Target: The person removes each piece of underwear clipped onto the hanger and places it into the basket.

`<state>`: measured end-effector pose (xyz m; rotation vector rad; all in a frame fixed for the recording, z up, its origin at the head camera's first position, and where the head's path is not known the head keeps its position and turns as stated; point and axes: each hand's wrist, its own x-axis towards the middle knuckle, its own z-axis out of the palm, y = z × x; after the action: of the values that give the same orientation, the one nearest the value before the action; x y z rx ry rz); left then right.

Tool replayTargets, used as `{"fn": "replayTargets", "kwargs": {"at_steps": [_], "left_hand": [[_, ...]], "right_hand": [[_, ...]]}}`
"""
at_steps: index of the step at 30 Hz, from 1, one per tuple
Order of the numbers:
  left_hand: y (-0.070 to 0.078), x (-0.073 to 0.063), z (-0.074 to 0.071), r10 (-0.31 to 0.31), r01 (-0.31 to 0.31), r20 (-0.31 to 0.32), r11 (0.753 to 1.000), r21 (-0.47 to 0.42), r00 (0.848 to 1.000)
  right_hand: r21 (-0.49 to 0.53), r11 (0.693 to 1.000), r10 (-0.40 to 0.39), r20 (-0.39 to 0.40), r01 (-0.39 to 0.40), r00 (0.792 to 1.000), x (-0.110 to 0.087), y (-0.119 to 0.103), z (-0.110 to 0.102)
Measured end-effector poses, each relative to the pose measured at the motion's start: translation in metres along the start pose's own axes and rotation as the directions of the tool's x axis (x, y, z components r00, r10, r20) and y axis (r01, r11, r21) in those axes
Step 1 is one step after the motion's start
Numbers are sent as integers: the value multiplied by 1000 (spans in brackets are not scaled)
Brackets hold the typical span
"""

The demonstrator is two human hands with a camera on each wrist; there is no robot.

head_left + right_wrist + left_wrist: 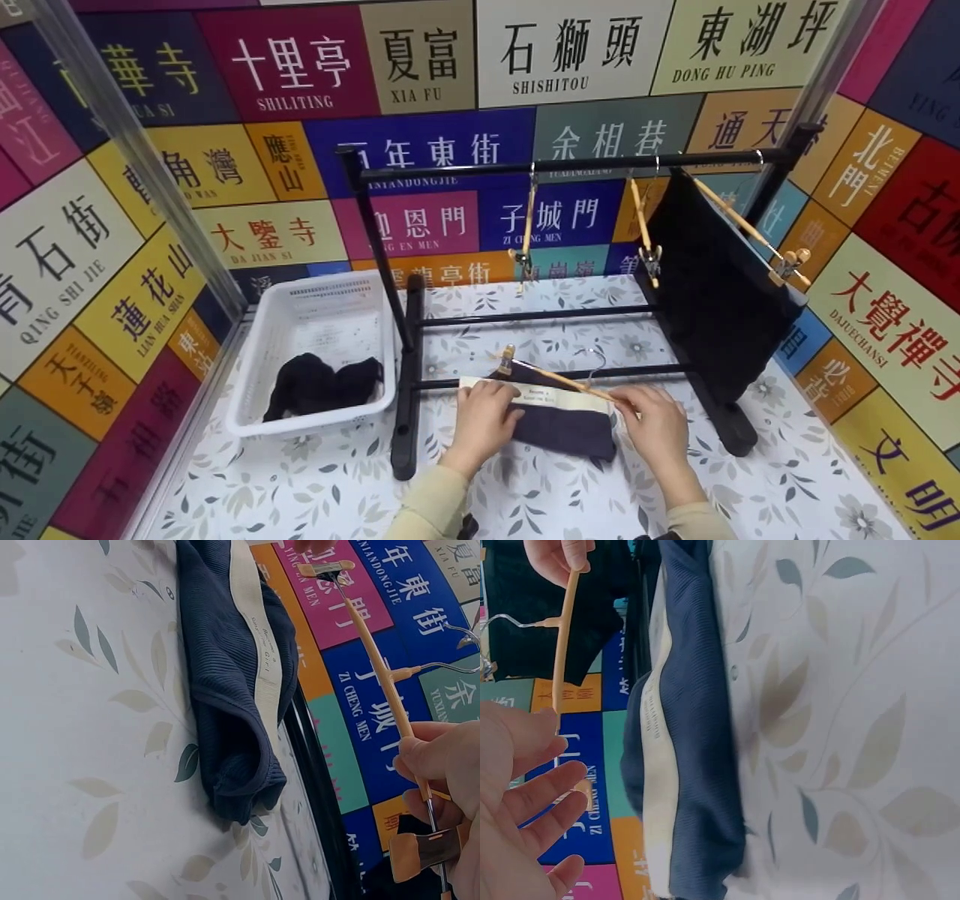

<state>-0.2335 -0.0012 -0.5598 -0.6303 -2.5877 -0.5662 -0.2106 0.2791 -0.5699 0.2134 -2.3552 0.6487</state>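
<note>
Dark ribbed underpants with a cream lettered waistband lie on the patterned tabletop. My right hand pinches a wooden clip hanger by its bar, beside one clip, as the right wrist view shows. The hanger is raised above the garment, with its metal hook pointing away. My left hand is by the hanger's other clip, its fingers spread and loosely bent in the left wrist view. Whether its fingertips touch that clip I cannot tell.
A black rack stands behind, carrying several clip hangers; a black cloth hangs at its right. On the left, a white plastic basket holds a black garment. Lettered panels wall in the table.
</note>
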Motion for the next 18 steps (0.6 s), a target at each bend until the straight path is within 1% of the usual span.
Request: {"fn": "replayTargets", "kwargs": {"at_steps": [4,9,14,18], "left_hand": [[2,-3,6,-7,6,18,1000,27,1000],[3,-10,18,-12,11,27,999,52,1000],[5,-13,28,-34,30,66,998,55,997],[6,-13,32,-57,52,94,997,51,994]], "right_hand": [[4,1000,20,-11,-20,1000,-2,1,0],[4,999,32,-20,-32,999,-4,1,1],[5,999,55,-15,-55,998,-7,0,1],[8,998,65,-15,-64,998,-8,0,1]]}}
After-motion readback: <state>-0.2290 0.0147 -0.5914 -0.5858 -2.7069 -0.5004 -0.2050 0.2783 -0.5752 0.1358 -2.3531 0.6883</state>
